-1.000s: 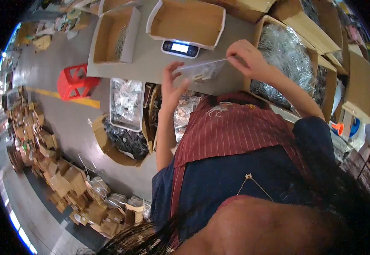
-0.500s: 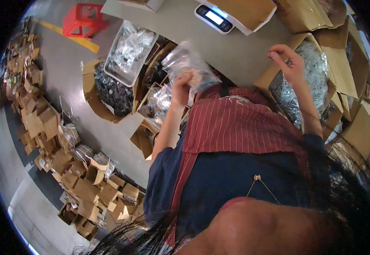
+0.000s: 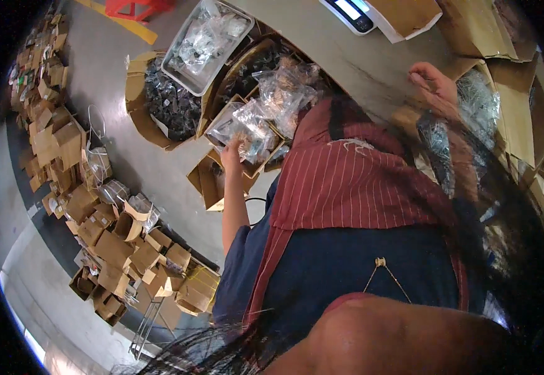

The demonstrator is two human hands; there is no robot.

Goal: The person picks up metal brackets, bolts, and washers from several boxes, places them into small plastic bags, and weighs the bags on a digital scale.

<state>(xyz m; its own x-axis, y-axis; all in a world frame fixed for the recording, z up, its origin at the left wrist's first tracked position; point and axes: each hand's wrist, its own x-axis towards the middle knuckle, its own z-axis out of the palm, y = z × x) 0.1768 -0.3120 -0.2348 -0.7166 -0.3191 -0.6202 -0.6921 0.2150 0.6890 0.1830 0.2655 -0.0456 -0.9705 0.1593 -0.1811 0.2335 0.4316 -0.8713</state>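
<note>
My left hand (image 3: 233,156) reaches into an open cardboard box, its fingers closed at the edge of a clear plastic bag (image 3: 253,128). More clear bags with brownish contents (image 3: 290,90) lie heaped just to its right. My right hand (image 3: 435,87) is raised above the grey tabletop (image 3: 378,72) with curled fingers and thumb drawn together; whether a small thing is between them I cannot make out. Beside it stands a cardboard box of thin clear pieces (image 3: 477,103), partly hidden by my forearm and dark strands of hair.
A grey tray of clear bags (image 3: 212,37) rests by a round-cornered carton of black parts (image 3: 169,103). An electronic scale (image 3: 350,14) sits at the table's far side. Many cardboard boxes (image 3: 112,247) are piled along the left floor. A red stool (image 3: 137,7) stands far left.
My left hand has moved down and left from the bag it held up to the bags in the box. The right hand stays raised, its fingers still curled. The view has shifted.
</note>
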